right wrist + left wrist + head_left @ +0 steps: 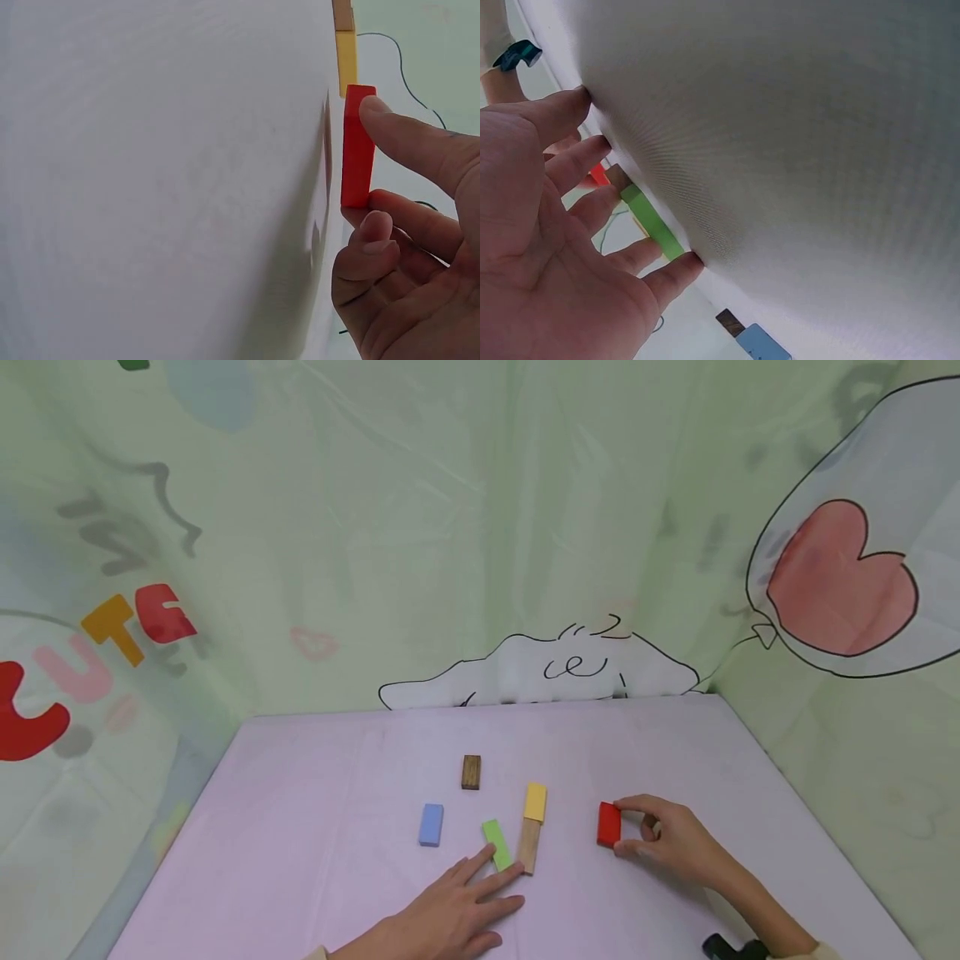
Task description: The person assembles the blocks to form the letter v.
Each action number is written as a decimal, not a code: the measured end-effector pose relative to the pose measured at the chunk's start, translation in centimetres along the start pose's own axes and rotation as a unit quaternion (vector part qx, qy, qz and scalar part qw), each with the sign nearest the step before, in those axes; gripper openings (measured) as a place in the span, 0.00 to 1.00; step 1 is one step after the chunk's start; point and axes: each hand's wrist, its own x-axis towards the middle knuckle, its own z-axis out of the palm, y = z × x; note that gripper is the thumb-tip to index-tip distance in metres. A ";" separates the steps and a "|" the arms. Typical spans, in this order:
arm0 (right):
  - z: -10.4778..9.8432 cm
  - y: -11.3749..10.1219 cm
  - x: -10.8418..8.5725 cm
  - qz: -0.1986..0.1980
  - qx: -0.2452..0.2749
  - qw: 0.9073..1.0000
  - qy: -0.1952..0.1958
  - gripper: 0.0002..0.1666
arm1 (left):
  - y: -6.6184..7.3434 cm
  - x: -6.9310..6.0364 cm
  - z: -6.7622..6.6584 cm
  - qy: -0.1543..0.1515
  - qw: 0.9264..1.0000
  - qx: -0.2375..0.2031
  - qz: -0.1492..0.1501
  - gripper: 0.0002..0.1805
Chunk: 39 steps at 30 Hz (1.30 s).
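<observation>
My right hand (678, 845) pinches a red block (609, 824) between thumb and a fingertip at its two ends. In the right wrist view the red block (358, 150) appears slightly above the tabletop, with a shadow beside it. My left hand (450, 906) lies low over the table with its fingers spread, and fingertips touch a green block (496, 843), which lies at a slant. Close to the green block's right, a light wooden block (528, 847) stretches away from me, its far end meeting a yellow block (535, 802).
A blue block (431, 825) lies left of the green one, and a dark brown block (471, 772) farther back. The pale pink table (337, 793) ends at printed curtains (420, 527) behind and at both sides. A black strap (733, 948) shows by my right wrist.
</observation>
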 end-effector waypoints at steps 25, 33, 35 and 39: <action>1.0 -0.6 1.5 -0.012 -0.005 0.998 0.053 0.36 | -0.1 0.2 0.0 -0.017 1.000 -0.022 -0.006 0.27; 1.2 -1.2 2.2 -0.014 -0.019 0.998 0.059 0.36 | -0.2 0.3 0.0 -0.031 0.999 -0.040 -0.012 0.28; 1.3 -1.3 2.4 -0.017 -0.022 0.998 0.061 0.36 | -0.2 0.3 0.0 -0.032 0.999 -0.040 -0.012 0.28; 1.3 -1.3 2.7 -0.029 -0.024 0.997 0.068 0.36 | -0.2 0.3 -0.1 -0.036 0.999 -0.035 -0.013 0.28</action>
